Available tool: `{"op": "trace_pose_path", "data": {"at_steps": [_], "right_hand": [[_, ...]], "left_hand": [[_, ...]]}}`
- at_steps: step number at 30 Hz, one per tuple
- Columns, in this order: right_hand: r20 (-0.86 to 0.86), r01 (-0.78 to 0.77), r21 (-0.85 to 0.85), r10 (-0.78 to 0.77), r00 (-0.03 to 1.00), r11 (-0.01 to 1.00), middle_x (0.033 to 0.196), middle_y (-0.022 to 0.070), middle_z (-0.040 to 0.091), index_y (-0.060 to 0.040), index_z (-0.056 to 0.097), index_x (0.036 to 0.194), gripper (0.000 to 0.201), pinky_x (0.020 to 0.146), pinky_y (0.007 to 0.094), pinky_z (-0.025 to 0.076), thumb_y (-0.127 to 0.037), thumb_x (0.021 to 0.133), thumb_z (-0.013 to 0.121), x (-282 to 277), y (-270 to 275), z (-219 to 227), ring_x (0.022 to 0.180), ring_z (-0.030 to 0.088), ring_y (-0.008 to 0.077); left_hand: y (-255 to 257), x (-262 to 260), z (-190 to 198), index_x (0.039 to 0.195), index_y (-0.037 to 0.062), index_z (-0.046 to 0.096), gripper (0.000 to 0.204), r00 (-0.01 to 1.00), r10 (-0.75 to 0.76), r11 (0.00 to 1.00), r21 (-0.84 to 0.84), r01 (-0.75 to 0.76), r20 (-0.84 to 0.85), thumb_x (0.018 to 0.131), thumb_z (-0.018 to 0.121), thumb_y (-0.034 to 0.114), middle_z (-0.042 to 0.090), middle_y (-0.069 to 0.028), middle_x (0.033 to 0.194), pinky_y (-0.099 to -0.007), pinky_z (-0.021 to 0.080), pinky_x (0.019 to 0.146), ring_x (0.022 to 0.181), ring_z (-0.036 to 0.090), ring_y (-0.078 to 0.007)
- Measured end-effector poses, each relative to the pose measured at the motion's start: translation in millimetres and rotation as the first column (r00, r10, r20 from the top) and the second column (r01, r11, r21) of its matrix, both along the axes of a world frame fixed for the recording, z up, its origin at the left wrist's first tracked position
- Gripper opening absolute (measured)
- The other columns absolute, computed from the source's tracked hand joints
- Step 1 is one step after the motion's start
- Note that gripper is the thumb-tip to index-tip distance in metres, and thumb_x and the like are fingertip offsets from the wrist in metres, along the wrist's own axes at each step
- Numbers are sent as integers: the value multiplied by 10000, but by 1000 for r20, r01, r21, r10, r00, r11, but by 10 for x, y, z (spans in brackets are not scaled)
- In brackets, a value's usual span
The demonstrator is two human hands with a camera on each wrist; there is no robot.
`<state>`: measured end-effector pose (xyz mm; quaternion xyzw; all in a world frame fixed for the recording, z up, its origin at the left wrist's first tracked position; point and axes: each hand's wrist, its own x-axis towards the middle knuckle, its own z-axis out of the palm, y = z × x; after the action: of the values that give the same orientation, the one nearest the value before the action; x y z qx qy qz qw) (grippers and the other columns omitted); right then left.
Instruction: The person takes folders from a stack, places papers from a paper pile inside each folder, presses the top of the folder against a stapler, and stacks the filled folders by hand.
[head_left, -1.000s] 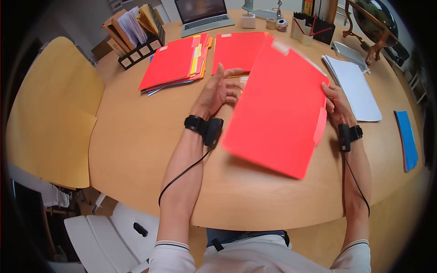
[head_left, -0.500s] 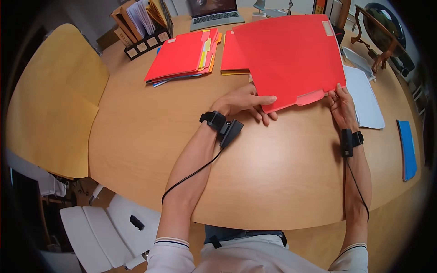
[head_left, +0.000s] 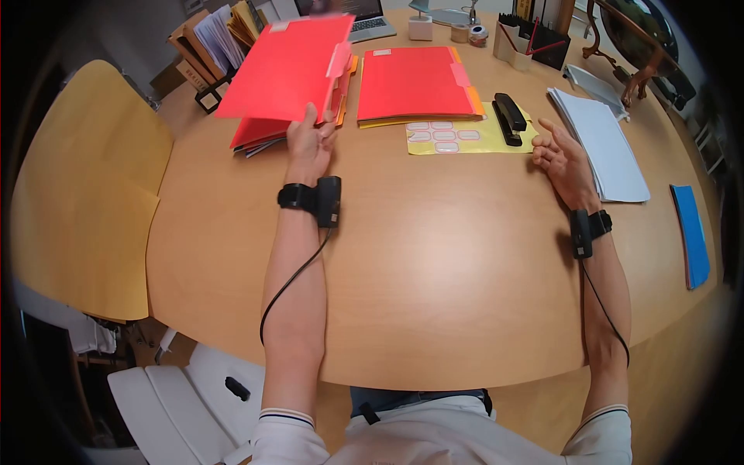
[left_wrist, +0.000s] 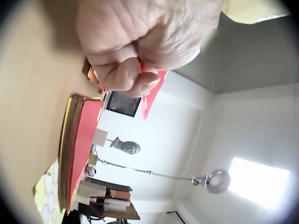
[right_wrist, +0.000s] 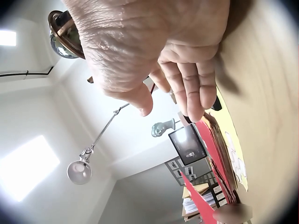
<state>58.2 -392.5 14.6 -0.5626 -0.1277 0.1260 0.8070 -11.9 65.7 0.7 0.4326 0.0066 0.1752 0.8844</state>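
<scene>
My left hand pinches a red file folder by its near edge, thumb on top. The folder is raised and tilted over the left stack of red folders, overlapping most of it in the head view. In the left wrist view curled fingers hide much of the gripped edge. My right hand holds nothing, its fingers relaxed and the palm turned inward, close to a black stapler and a stack of white paper. Between the hands lies another stack of red folders.
The stapler sits on a yellow sheet with red-bordered labels. A laptop, a file holder, a pen holder and a globe stand at the back. Blue folders lie far right.
The red folder was turned between both hands at the right, then went left in my left hand over the left stack. My right hand has let go. The stapler and yellow sheet are uncovered.
</scene>
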Motion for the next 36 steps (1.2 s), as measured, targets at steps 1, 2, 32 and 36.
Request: {"op": "trace_pose_path", "data": {"at_steps": [1,2,32,36], "right_hand": [[-2,7,1,-7,1000,1000,1001,112,635,60,432,1438,600,813,290,510,-344,1025,594,-3,6,0,855,619,165],[-1,9,-5,-9,1000,1000,995,110,635,64,428,1442,595,804,289,506,-334,1029,588,-3,9,2,847,617,162],[-22,-53,-21,53,998,998,946,76,654,61,561,1281,403,745,257,522,-251,1031,610,58,-16,-39,814,633,130],[-25,-44,-26,43,999,999,938,73,656,61,573,1266,393,743,256,523,-244,1023,623,41,-12,-31,808,633,128]], "left_hand": [[163,19,-102,1120,-11,504,313,1000,-7,1000,1,7,-2,1069,553,295,594,-88,895,-208,372,523,591,462,-97],[329,67,-226,1125,-16,489,299,998,-46,996,-78,43,-33,1074,541,274,581,-89,913,-212,383,532,599,458,-100],[-245,244,-258,1175,17,726,293,887,374,55,948,-314,272,882,736,36,696,-120,1069,-294,560,745,900,687,-168],[-335,82,-79,1146,28,744,227,917,392,661,716,-226,-72,924,715,66,707,-118,926,-252,529,604,720,656,-142]]}}
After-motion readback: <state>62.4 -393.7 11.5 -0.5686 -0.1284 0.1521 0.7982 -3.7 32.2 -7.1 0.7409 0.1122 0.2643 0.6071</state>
